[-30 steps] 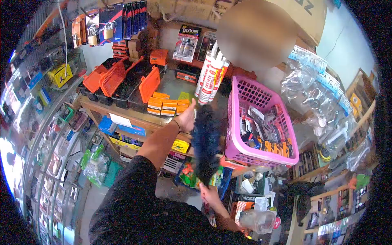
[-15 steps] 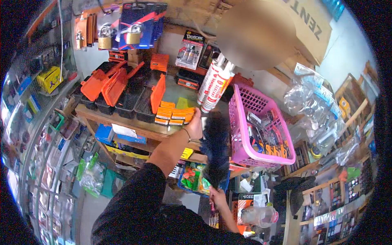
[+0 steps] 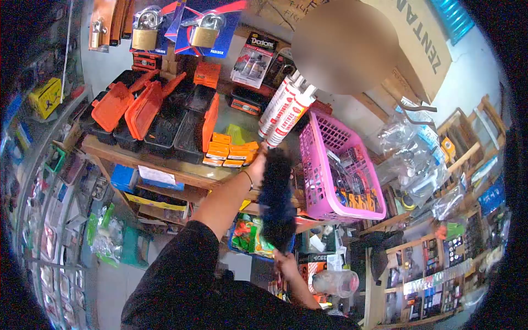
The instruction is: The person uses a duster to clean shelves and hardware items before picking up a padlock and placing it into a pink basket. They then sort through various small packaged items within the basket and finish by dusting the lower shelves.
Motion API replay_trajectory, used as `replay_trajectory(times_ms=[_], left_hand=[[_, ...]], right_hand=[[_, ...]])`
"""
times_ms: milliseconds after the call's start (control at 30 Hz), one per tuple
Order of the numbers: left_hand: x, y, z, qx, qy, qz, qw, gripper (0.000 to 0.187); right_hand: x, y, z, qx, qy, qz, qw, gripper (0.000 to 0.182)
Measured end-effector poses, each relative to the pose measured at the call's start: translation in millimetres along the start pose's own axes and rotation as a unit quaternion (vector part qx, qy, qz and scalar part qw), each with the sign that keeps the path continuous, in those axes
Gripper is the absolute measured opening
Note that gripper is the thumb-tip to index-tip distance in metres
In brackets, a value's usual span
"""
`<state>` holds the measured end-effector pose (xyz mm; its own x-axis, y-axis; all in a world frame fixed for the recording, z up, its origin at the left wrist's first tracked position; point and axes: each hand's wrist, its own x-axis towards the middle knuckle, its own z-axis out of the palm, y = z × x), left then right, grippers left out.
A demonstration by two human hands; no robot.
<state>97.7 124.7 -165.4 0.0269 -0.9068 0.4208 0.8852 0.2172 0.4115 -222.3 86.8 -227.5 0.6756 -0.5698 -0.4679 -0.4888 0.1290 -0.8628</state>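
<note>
A dark, fluffy duster point(image 3: 276, 201) is in my right hand point(image 3: 286, 265), whose fingers are wrapped round its handle at the lower end. The duster's bristles stand upright along the shelf's front edge and overlap my left hand in this view. Stretched out over the shelf, my left hand point(image 3: 258, 165) is beside a stack of small orange-and-white boxes point(image 3: 231, 151). Its fingertips are right at the base of the white sealant tubes point(image 3: 287, 113), which lean at a slant. The duster partly hides its fingers, and I cannot tell whether they grip anything.
Right of the duster stands a pink basket point(image 3: 342, 212) of packaged goods. Black cases with raised orange lids point(image 3: 144, 115) line the shelf's left side. Padlocks point(image 3: 204, 36) hang above. A clear plastic jar point(image 3: 335, 283) is low on the right, and a metal rack point(image 3: 33, 220) stands left.
The view has shifted, so the shelf goods appear slightly further left. The duster has moved left, closer to my left hand, and now covers part of it. My left hand has come nearer the tubes' base.
</note>
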Motion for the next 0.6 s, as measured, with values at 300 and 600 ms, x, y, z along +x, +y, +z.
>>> replay_trajectory(times_ms=[300, 600], left_hand=[[4, 2, -4, 0.061, 0.275, 0.037, 0.959, 0.082], [5, 0, 37, 0.049, 0.307, 0.031, 0.95, 0.077]], right_hand=[[3, -6, -8, -0.005, -0.071, -0.017, 0.997, 0.04], [35, 26, -18, -0.035, -0.044, -0.047, 0.997, 0.034]])
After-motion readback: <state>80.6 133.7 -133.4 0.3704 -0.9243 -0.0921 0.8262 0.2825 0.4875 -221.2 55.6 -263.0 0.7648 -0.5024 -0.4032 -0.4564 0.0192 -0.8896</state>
